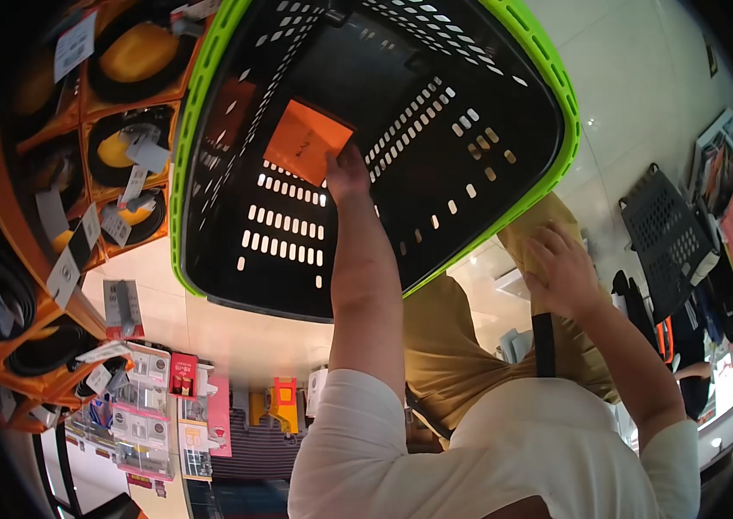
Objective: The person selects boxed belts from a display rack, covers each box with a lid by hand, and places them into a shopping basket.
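The orange box (307,141) lies just beyond and to the left of the left hand (349,176), whose fingers are closed on its near right corner. Both are inside a black basket (505,108) with perforated walls. Bare basket surface spreads to the hand's right, while the left wall stands near the box. The green rim (573,130) curves around, and the forearm crosses its near edge. Well to the left hand's right, the right hand (561,272) rests on khaki trousers (444,333), its fingers loosely spread. An orange display rack (83,121) stands left of the basket.
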### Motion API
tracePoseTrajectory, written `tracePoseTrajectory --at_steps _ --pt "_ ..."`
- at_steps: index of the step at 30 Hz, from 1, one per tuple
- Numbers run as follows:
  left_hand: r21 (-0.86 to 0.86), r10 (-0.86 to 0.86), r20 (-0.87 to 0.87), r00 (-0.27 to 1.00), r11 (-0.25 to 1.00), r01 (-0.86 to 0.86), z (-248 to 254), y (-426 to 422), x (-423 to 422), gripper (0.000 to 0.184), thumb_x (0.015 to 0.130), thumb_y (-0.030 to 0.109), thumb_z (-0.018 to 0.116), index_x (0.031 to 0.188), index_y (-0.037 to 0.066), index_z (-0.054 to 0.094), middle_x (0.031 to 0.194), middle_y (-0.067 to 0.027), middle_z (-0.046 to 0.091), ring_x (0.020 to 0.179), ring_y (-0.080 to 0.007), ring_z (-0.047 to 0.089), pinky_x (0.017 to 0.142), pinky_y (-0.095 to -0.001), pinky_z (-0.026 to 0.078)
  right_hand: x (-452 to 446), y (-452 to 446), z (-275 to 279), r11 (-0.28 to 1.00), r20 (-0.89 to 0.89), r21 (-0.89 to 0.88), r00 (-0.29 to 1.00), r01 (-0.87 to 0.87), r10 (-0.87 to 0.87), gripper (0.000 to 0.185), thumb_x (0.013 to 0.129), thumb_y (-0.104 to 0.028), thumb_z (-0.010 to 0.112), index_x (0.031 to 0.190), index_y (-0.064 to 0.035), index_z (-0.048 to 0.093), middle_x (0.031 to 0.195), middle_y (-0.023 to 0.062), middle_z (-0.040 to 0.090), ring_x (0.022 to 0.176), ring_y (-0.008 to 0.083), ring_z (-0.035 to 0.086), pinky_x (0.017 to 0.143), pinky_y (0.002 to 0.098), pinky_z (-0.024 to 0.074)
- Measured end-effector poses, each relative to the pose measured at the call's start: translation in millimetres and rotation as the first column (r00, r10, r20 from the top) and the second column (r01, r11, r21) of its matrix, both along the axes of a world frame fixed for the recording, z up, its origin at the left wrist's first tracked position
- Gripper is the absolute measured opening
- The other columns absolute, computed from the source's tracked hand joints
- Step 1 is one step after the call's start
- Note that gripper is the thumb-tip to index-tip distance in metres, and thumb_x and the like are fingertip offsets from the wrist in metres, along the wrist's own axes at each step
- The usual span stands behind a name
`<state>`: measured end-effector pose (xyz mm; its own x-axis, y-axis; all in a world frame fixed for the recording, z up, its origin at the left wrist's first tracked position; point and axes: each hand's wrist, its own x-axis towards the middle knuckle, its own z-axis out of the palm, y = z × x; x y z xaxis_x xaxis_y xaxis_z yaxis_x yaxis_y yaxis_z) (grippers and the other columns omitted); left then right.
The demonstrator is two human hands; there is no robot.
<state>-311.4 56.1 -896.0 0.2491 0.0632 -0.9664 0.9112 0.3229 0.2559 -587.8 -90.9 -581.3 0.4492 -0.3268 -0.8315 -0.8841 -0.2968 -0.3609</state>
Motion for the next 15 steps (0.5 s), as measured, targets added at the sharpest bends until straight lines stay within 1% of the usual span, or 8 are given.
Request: tracePoseTrajectory --at_steps 5,6,7,9,11,13,14,15 --pt "0.085 -0.124 -0.077 0.989 0.988 0.13 -12.5 2.7 -4.8 0.044 0.1 0.031 0.04 0.136 0.006 0.035 0.142 -0.0161 0.034 0.127 -0.032 0.038 0.107 -0.0445 0.036 4.0 -4.8 0.7 1.0 0.013 -0.02 1.0 0.018 -0.018 0.044 0.071 -0.024 0.067 0.111 -0.0047 0.06 0.118 0.0128 0.054 0.122 0.0344 0.045 0.094 0.0446 0.0423" --pt "0.07 -0.261 -0.05 0.964 0.962 0.264 -16.2 2.7 -5.0 0.052 0.099 0.037 0.039 0.14 0.006 0.03 0.148 -0.0179 0.026 0.133 -0.0344 0.031 0.111 -0.047 0.029 3.0 -5.8 -0.7 1.0 0.007 -0.025 1.0 0.017 -0.017 0.044 0.071 -0.024 0.067 0.111 -0.0047 0.06 0.118 0.0128 0.054 0.122 0.0344 0.045 0.094 0.0446 0.0423" --pt "0.067 -0.259 -0.054 0.964 0.963 0.263 -26.3 9.1 -2.6 0.052 0.099 0.037 0.039 0.14 0.006 0.03 0.148 -0.0179 0.026 0.133 -0.0344 0.031 0.111 -0.047 0.029 2.1 -5.6 -1.3 0.999 0.016 -0.024 1.0 0.026 -0.026 0.044 0.072 -0.024 0.066 0.11 -0.0042 0.06 0.118 0.0132 0.055 0.121 0.0348 0.046 0.094 0.0445 0.0424" --pt "0.079 -0.062 -0.257 0.965 0.993 0.084 -32.0 20.4 8.1 0.058 0.099 0.039 0.038 0.144 0.006 0.024 0.15 -0.0197 0.021 0.137 -0.0347 0.025 0.112 -0.0471 0.025 1.7 -2.1 -0.2 0.999 0.032 -0.011 0.999 0.037 -0.036 0.043 0.072 -0.025 0.066 0.109 -0.0037 0.06 0.118 0.0136 0.055 0.12 0.0352 0.046 0.094 0.0444 0.0426" --pt "0.045 -0.086 -0.255 0.963 0.994 0.101 -21.8 26.4 11.9 0.061 0.099 0.04 0.038 0.147 0.006 0.019 0.152 -0.0207 0.016 0.14 -0.0345 0.018 0.113 -0.0468 0.023 2.4 -0.4 -0.3 0.999 0.033 -0.01 0.999 0.043 -0.043 0.041 0.073 -0.024 0.065 0.109 -0.0035 0.061 0.118 0.0147 0.055 0.12 0.0361 0.047 0.094 0.0436 0.0427" --pt "0.106 -0.259 -0.275 0.926 0.949 0.297 -7.8 20.4 16.1 0.059 0.099 0.041 0.038 0.144 0.005 0.024 0.148 -0.0203 0.024 0.134 -0.0329 0.03 0.108 -0.0449 0.031 2.9 1.8 -0.4 0.999 0.022 0.009 0.999 0.047 -0.047 0.042 0.074 -0.024 0.065 0.11 -0.0032 0.06 0.118 0.0151 0.055 0.12 0.0361 0.047 0.095 0.0437 0.0427" --pt "0.064 -0.286 -0.277 0.917 0.947 0.315 -1.6 21.1 19.0 0.048 0.099 0.035 0.041 0.135 0.003 0.035 0.13 -0.0168 0.042 0.108 -0.028 0.051 0.09 -0.0392 0.046 2.0 2.1 -1.5 0.998 0.006 0.025 0.999 0.051 -0.051 0.043 0.074 -0.025 0.065 0.111 -0.0029 0.06 0.119 0.0155 0.055 0.121 0.0362 0.046 0.095 0.0437 0.0427" --pt "0.064 -0.289 -0.265 0.92 0.947 0.315 7.7 16.0 22.0 0.048 0.099 0.035 0.041 0.135 0.003 0.035 0.13 -0.0168 0.042 0.108 -0.028 0.051 0.09 -0.0392 0.046 -0.1 4.1 -3.2 0.998 0.017 0.022 0.998 0.052 -0.053 0.043 0.074 -0.025 0.065 0.111 -0.0029 0.06 0.119 0.0155 0.055 0.121 0.0362 0.046 0.095 0.0437 0.0427"
